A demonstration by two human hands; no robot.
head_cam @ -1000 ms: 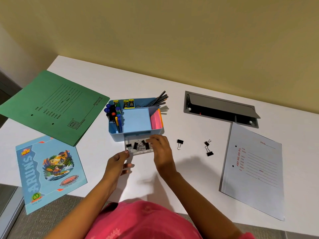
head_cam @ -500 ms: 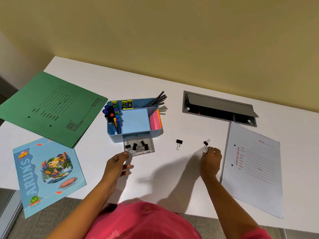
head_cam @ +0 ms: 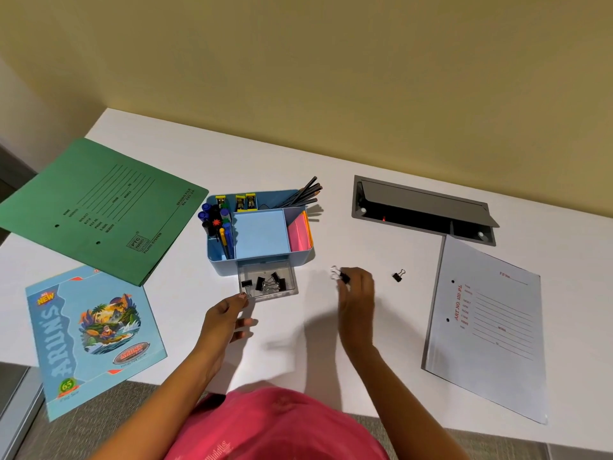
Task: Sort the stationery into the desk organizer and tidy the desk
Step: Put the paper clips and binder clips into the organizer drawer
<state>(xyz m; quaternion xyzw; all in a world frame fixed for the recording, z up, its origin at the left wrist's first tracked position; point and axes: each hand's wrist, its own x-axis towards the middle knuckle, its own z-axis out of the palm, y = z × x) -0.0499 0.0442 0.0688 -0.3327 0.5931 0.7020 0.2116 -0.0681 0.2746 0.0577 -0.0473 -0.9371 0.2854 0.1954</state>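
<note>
Near the open drawer (head_cam: 292, 281), our right hand (head_cam: 357, 295) pinched a binder clip (head_cam: 342, 277), likely bound there; our left hand (head_cam: 225, 315), fingers loose, steadied its front.

The bench (head_cam: 331, 167) is white. Near its left edge lie a green folder (head_cam: 99, 207) with dark print and a light blue notebook (head_cam: 96, 336) bearing a colourful cartoon river scene. The desk organizer (head_cam: 224, 266) is pale blue, holding pink and orange notes (head_cam: 297, 234); its binder clips (head_cam: 265, 283) are black. By the right edge, the grey folder (head_cam: 491, 327) carries red print
</note>
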